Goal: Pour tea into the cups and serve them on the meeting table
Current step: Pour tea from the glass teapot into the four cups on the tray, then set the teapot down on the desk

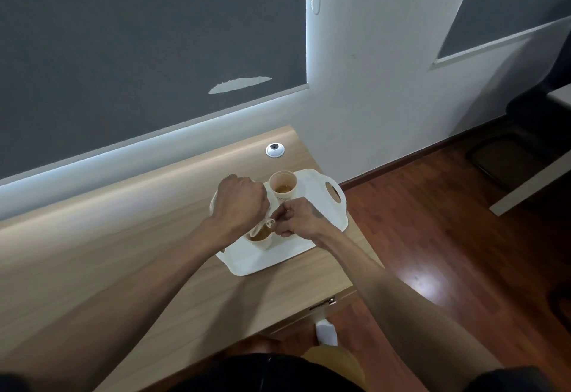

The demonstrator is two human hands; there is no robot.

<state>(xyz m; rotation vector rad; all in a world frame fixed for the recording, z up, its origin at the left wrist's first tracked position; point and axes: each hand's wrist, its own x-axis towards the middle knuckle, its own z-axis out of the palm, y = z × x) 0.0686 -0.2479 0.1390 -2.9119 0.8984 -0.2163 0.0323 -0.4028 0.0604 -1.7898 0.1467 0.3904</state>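
Note:
A white tray (312, 237) with cut-out handles lies on the wooden table (123, 262). Two pale paper cups stand on it. The far cup (282, 186) holds a little amber tea. The near cup (262, 238) also holds tea and is partly hidden by my hands. My left hand (239, 203) is closed on a clear tea vessel (262, 226), tilted with its spout over the near cup. My right hand (296, 217) pinches at the spout end of that vessel, just above the near cup.
A white cable grommet (275, 150) sits in the table behind the tray. The table's right edge runs close to the tray, with dark wood floor (448, 237) beyond. Grey blinds (139, 52) and a white wall stand behind. A dark chair (543, 113) is at the far right.

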